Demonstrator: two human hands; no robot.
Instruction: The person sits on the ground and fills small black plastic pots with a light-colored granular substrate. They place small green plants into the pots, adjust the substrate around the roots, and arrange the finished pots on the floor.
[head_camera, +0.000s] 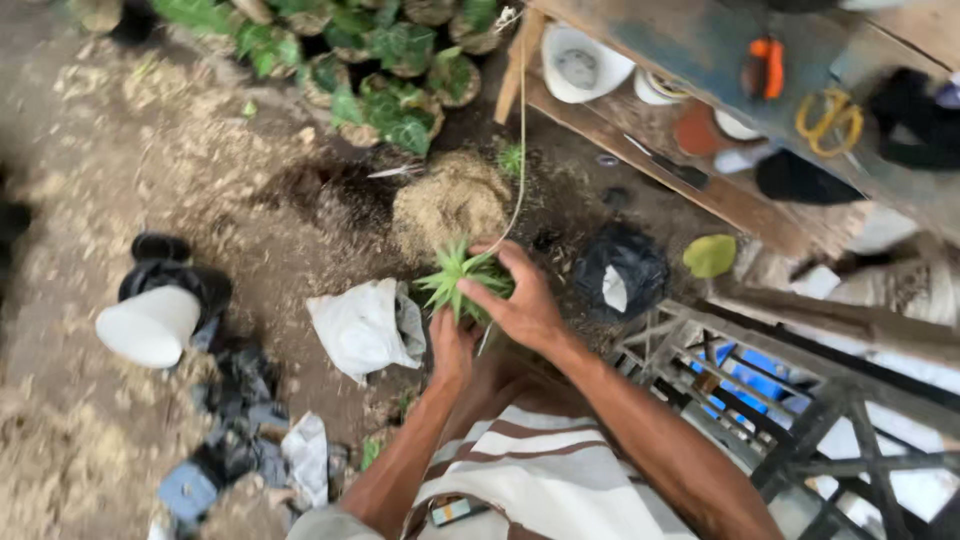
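A small green plant with spiky narrow leaves (455, 272) is held over the dirt ground between both hands. My right hand (522, 298) wraps around the plant from the right and above, fingers curled on it. My left hand (452, 345) grips the plant's base from below. The base itself is hidden by my fingers. My lap in striped cloth (530, 470) lies just under the hands.
A heap of sawdust (450, 200) and a white plastic bag (362, 325) lie near the plant. Potted seedlings (390, 60) crowd the top. A white bucket (150, 325) lies tipped at left. A wooden shelf (700, 110) with tools and a metal frame (760, 390) stand at right.
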